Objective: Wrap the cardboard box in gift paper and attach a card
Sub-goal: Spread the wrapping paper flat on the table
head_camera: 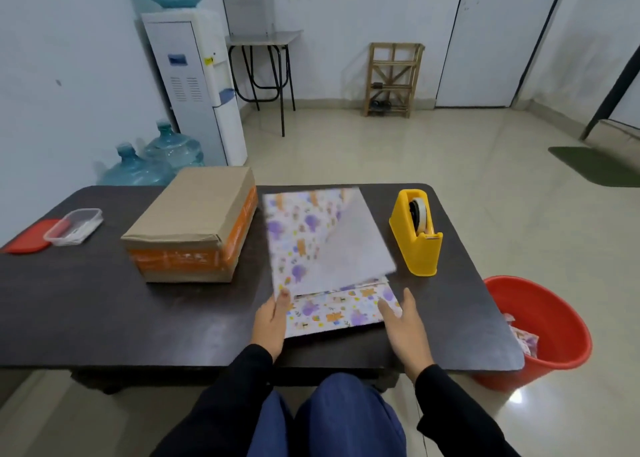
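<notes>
A brown cardboard box (194, 224) with orange tape on its sides stands on the dark table (86, 304), left of centre. To its right lies folded gift paper (298, 245) printed with purple and orange animals, its white underside showing on a raised, blurred flap. My left hand (272, 320) pinches the flap's near left corner between thumb and fingers. My right hand (403, 323) rests with straight fingers on the near right corner of the paper lying flat on the table. No card is visible.
A yellow tape dispenser (417, 237) stands right of the paper. A clear plastic container (73, 226) and its red lid (29, 238) sit at the table's far left. A red bucket (547, 332) with paper scraps stands on the floor beside the table's right edge.
</notes>
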